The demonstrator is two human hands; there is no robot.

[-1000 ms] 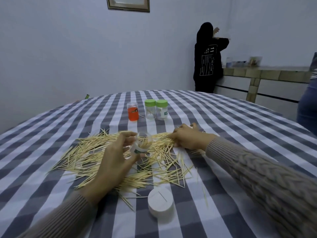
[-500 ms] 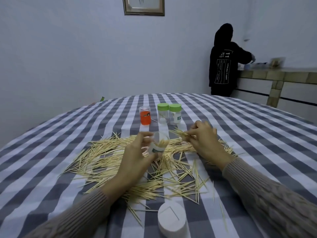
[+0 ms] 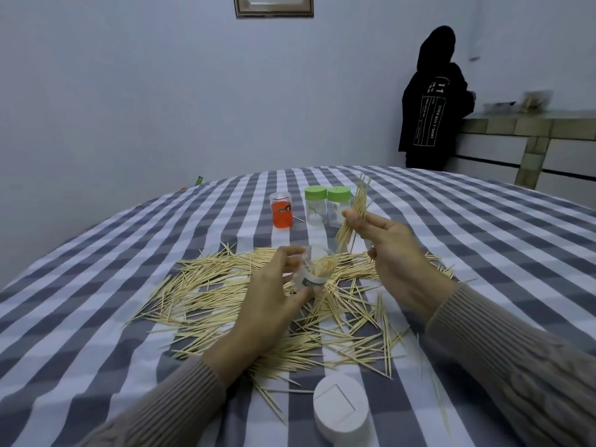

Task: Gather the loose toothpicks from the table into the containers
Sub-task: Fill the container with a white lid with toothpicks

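Right grip [image 3: 392,250] pinches our toothpick bundle [image 3: 353,217]; left grip [image 3: 274,291] curls round the clear container [image 3: 314,272]. We are mid-loading, so next we steer the tips into its mouth

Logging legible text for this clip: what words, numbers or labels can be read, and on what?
"11": back of the black hoodie; the smaller print below it is too blurred.
"TO...": label on the clear container held by the left hand, rest hidden.
Orange container: dark logo, unreadable.

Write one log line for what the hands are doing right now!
left hand: holds open jar | right hand: pinches toothpick bundle above jar | pile: on table | lid: off
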